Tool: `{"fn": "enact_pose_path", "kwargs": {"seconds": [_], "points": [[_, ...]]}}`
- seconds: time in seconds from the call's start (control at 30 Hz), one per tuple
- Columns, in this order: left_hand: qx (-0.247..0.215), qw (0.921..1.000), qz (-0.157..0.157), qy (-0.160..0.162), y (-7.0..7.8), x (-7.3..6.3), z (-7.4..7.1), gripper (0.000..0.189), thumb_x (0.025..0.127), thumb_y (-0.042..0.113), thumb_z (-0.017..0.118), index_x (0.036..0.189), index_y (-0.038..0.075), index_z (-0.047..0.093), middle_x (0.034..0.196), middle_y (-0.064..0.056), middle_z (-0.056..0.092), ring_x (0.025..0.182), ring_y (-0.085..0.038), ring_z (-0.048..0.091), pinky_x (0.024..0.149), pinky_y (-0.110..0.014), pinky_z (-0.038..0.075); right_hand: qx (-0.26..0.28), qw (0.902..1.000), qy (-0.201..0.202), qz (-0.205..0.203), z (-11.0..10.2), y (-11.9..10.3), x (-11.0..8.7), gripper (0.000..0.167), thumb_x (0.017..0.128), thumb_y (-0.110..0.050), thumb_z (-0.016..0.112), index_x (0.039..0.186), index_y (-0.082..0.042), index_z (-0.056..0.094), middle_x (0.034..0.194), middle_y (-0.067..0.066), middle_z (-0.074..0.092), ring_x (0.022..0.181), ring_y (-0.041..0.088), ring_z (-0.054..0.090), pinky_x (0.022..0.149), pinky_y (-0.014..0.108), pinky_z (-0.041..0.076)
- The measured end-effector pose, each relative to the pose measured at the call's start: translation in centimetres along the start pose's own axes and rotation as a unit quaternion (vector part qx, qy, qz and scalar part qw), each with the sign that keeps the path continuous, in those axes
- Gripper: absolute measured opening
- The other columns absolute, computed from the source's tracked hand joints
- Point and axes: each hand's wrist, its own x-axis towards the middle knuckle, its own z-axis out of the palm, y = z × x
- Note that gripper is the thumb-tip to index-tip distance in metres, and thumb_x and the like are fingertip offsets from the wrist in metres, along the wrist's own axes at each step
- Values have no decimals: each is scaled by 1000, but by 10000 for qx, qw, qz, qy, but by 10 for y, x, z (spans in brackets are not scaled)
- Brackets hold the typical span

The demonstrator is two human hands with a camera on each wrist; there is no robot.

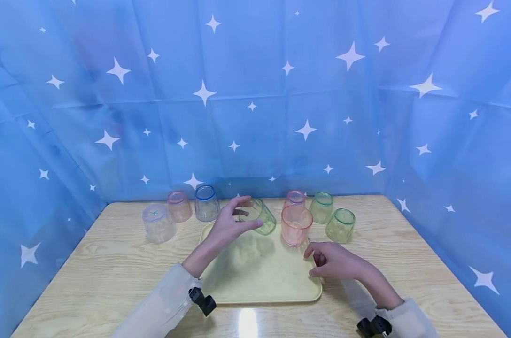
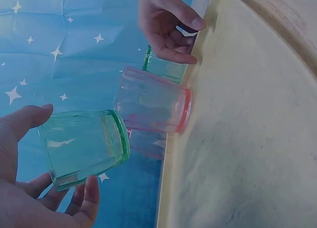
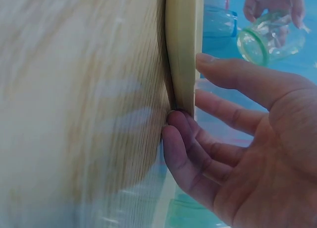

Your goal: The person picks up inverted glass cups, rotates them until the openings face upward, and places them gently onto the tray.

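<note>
My left hand (image 1: 231,220) holds a clear green tumbler (image 1: 267,218) by its wider end, thumb on one side and fingers on the other. The tumbler is tilted over the far part of a pale yellow tray (image 1: 259,277), its thick green base (image 2: 122,136) turned toward the tray. Beside it, a pink tumbler (image 1: 296,226) stands upright at the tray's far right corner. My right hand (image 1: 337,260) grips the tray's right edge; in the right wrist view its thumb (image 3: 210,60) lies at the rim and the other fingers curl under it.
Left of the tray, upside down, are a colourless tumbler (image 1: 158,224), a pink one (image 1: 180,207) and a blue-rimmed one (image 1: 207,205). Behind on the right stand a smaller pink tumbler (image 1: 295,197) and two green ones (image 1: 321,208). A blue starred curtain (image 1: 255,117) surrounds the wooden table (image 1: 407,263).
</note>
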Motion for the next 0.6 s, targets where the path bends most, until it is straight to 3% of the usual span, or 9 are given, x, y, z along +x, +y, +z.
{"fn": "enact_pose_path", "kwargs": {"seconds": [0.6], "points": [[538,9984,154,38,-2,9,6,79,80,28,88,149,14,52,137,-2,62,117,-26,61,86,-35,58,-29,10000,-50,-48,1,2,1,32,86,-15,80,112,-3,65,72,-6,50,64,2,44,60,20,41]]}}
